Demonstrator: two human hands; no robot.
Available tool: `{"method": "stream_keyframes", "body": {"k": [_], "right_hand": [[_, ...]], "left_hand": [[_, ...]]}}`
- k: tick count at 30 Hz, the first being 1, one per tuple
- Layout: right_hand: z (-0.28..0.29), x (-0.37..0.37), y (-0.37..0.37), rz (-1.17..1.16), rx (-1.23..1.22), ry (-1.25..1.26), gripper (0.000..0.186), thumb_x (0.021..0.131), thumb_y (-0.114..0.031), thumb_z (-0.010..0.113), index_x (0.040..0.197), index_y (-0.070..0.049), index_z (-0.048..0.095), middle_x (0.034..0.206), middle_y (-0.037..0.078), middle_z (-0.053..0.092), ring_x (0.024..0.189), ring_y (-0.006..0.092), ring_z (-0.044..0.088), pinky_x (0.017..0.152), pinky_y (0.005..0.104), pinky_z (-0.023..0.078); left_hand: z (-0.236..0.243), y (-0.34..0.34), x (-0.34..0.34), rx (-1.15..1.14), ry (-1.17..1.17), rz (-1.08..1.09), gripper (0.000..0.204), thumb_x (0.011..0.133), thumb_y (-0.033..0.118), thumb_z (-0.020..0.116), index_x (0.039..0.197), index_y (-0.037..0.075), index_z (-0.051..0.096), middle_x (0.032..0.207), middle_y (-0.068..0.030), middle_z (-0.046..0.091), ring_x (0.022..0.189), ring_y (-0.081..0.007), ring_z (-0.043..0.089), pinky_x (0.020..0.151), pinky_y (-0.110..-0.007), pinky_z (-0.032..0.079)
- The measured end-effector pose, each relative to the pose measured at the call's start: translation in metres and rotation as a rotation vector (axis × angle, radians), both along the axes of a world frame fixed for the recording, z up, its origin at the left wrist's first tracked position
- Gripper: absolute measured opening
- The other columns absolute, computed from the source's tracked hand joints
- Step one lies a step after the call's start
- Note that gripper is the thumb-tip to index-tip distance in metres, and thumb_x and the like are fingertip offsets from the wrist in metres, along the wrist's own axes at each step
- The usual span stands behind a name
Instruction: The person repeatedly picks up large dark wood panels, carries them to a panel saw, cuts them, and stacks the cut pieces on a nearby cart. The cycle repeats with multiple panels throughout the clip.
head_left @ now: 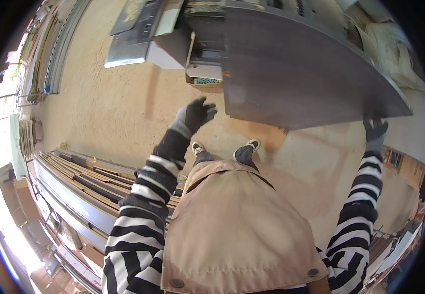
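Note:
My left hand [196, 115], in a dark and grey glove, hangs with fingers apart and bent, holding nothing, left of a large dark grey panel [300, 66]. My right hand [374, 128], gloved alike, is at the panel's lower edge near its right corner, fingers spread; whether its fingertips grip the edge is unclear. The panel slants across the upper right. Behind its left side stands an open cardboard box [205, 87] with small teal items inside.
Metal sheets and pieces [129, 46] stand at upper middle. Long stacked strips [90, 186] lie left of my feet [246, 149], with more stock [53, 54] along the upper left. White sacking [391, 56] is behind the panel. Cardboard [398, 164] lies at right.

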State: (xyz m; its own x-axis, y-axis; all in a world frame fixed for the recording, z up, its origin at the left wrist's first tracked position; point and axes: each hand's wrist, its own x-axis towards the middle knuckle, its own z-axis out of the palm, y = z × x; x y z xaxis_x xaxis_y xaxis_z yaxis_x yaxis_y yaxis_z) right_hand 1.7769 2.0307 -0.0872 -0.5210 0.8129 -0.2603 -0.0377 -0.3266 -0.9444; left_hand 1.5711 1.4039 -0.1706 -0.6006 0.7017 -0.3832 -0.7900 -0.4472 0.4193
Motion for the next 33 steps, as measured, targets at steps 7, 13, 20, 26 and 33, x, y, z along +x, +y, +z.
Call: {"method": "stream_keyframes", "body": {"k": [7,13,20,26,33], "right_hand": [[-0.129,0.001,-0.266,0.297,-0.251,-0.183,0.045,0.088,-0.058,0.044,0.101,-0.015,0.051,0.084,-0.001,0.053,0.073,0.0151,0.051,0.069,0.0333,0.043],[-0.146,-0.112,-0.617,0.924,-0.675,-0.436,0.032,0.094,-0.033,0.042,0.111,-0.008,0.050,0.098,0.015,0.062,0.078,0.0245,0.060,0.066,0.0346,0.049],[-0.076,-0.270,-0.799,1.338,-0.298,-0.289,0.055,0.088,-0.026,0.055,0.134,-0.003,0.034,0.117,0.018,0.055,0.098,0.0254,0.058,0.081,0.0348,0.049],[-0.016,-0.415,-0.951,1.303,-0.248,-0.094,0.051,0.091,-0.032,0.049,0.129,0.001,0.040,0.113,0.020,0.056,0.094,0.0237,0.060,0.079,0.0345,0.051],[0.142,-0.610,-1.167,1.654,-0.410,0.140,0.061,0.092,-0.050,0.042,0.118,0.005,0.051,0.096,0.017,0.064,0.084,0.0223,0.063,0.075,0.0328,0.052]], "left_hand": [[-0.010,-0.179,0.101,-0.614,0.081,0.200,0.030,0.092,0.017,0.049,0.116,-0.001,0.053,0.107,-0.0197,0.059,0.097,-0.0318,0.058,0.090,-0.041,0.047],[0.013,-0.365,0.128,-0.100,-0.457,0.550,0.028,0.092,0.015,0.047,0.115,0.001,0.053,0.105,-0.0183,0.062,0.092,-0.0307,0.062,0.079,-0.038,0.054],[0.053,-0.498,0.062,0.081,-0.293,0.749,0.033,0.093,0.020,0.048,0.119,0.001,0.049,0.106,-0.0175,0.061,0.091,-0.0306,0.062,0.076,-0.037,0.055],[0.063,-0.633,-0.074,-0.091,-0.140,0.818,0.036,0.093,0.025,0.048,0.122,0.003,0.049,0.108,-0.0153,0.060,0.094,-0.0281,0.061,0.079,-0.036,0.053],[0.076,-0.854,-0.143,0.109,-0.105,1.007,0.033,0.090,0.023,0.053,0.115,0.001,0.052,0.104,-0.0148,0.060,0.090,-0.0286,0.060,0.076,-0.036,0.054]]}}
